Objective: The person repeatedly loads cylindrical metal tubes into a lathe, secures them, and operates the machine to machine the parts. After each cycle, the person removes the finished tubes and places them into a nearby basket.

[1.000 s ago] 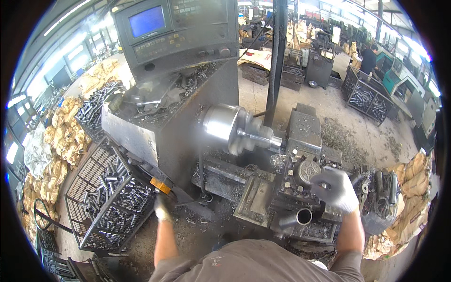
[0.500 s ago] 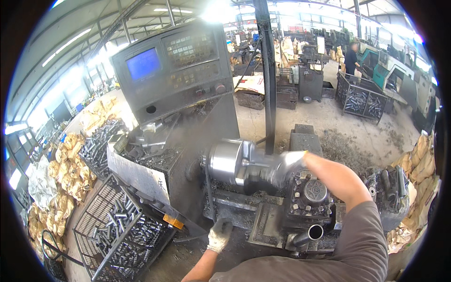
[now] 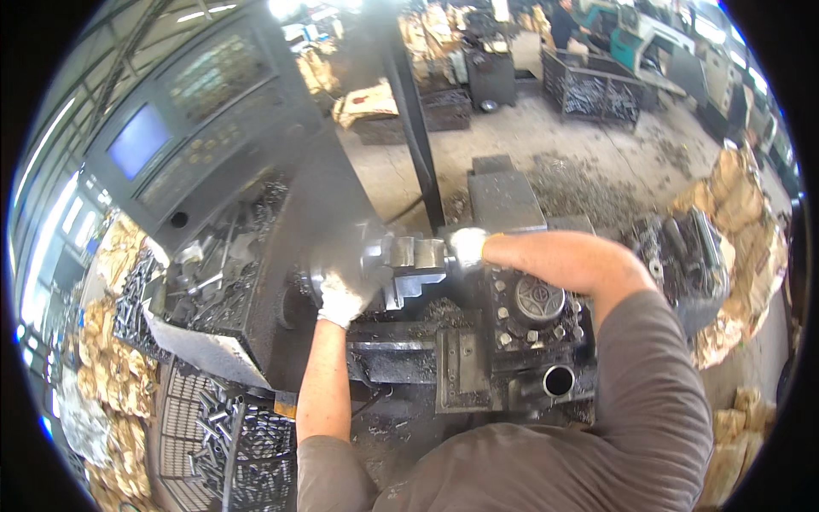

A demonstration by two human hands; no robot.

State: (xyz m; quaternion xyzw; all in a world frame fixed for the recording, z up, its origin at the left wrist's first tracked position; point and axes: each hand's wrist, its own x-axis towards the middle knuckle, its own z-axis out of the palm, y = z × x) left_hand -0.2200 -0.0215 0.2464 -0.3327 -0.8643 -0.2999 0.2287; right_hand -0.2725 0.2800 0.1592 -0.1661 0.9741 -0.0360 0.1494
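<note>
A lathe chuck [image 3: 374, 253] with stepped steel jaws [image 3: 416, 256] is at the centre, partly veiled by a hazy blur. My left hand [image 3: 343, 300], in a whitish work glove, lies against the near left side of the chuck, its fingers laid on the metal. Just right of the jaws is my right hand [image 3: 467, 247], also gloved, with its fingers closed; a bit of shiny metal shows beside them, too hidden to name. Below that hand stands the dark tool post [image 3: 540, 299], with bolts around its round cap. An open-ended metal tube [image 3: 559, 381] sticks out under it.
The machine's control panel [image 3: 200, 107] with a lit screen leans at upper left. Lower left, a mesh cage [image 3: 179, 418] holds many short metal tubes. A dark upright post [image 3: 415, 128] rises behind the chuck. Brown wrapping paper [image 3: 725, 205] is heaped at right. A person [image 3: 563, 24] stands far off.
My left hand has risen from below the machine bed onto the chuck. My right hand, blurred before, is now steadier beside the jaws. The whole view has tilted down and shifted.
</note>
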